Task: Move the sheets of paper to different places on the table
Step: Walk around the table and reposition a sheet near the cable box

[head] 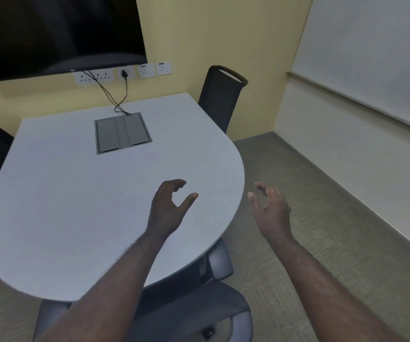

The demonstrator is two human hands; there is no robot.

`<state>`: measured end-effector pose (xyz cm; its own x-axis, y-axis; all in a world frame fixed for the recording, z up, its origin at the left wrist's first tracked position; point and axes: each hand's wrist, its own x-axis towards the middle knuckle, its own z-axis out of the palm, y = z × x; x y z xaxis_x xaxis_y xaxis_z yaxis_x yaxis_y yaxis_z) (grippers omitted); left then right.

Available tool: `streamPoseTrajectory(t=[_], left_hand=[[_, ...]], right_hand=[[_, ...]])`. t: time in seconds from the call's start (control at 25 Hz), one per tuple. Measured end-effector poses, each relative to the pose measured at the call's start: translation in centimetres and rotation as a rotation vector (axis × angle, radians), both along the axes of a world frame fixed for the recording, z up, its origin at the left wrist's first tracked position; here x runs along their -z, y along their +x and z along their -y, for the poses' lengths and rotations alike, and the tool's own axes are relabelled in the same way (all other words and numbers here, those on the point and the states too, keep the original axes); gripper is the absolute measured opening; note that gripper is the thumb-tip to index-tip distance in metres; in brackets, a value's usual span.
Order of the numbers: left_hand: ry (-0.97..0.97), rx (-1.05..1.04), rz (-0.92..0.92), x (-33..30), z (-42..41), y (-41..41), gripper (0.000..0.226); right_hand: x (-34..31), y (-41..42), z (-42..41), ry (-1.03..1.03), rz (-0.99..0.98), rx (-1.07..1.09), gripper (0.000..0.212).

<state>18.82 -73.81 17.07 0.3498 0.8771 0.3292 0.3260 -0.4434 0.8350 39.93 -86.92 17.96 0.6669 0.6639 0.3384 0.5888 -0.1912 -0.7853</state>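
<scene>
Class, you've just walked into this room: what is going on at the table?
A person stands at a rounded grey table with both bare hands out and empty. The left hand hovers over the table's near right part, fingers loosely curled and open. The right hand is past the table's edge, over the carpet, also open. No sheets of paper are visible anywhere on the table; only a closed cable box is set into its top. Nothing is being held at this moment.

Arms: both forearms bare, no sleeves in view.
Left hand (168, 208): no glove.
Right hand (270, 208): no glove.
</scene>
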Motion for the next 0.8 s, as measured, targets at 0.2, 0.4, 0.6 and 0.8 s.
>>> streamPoseTrajectory(t=[0.2, 0.4, 0.6, 0.8], left_hand=[[0.033, 0.017, 0.047, -2.2, 4.2, 8.8, 0.031], [0.093, 0.025, 0.071, -4.0, 7.4, 16.4, 0.039], [0.114, 0.052, 0.055, -5.4, 7.9, 21.7, 0.045], [0.06, 0.086, 0.079, -4.9, 6.2, 26.6, 0.062]], right_hand=[[-1.6, 7.4, 4.6, 0.009, 0.004, 0.025, 0.025], [-3.2, 13.6, 8.1, 0.026, 0.019, 0.045, 0.034], [-4.5, 18.9, 9.7, 0.045, 0.025, 0.078, 0.04], [-4.6, 24.1, 8.6, 0.031, 0.047, 0.099, 0.045]])
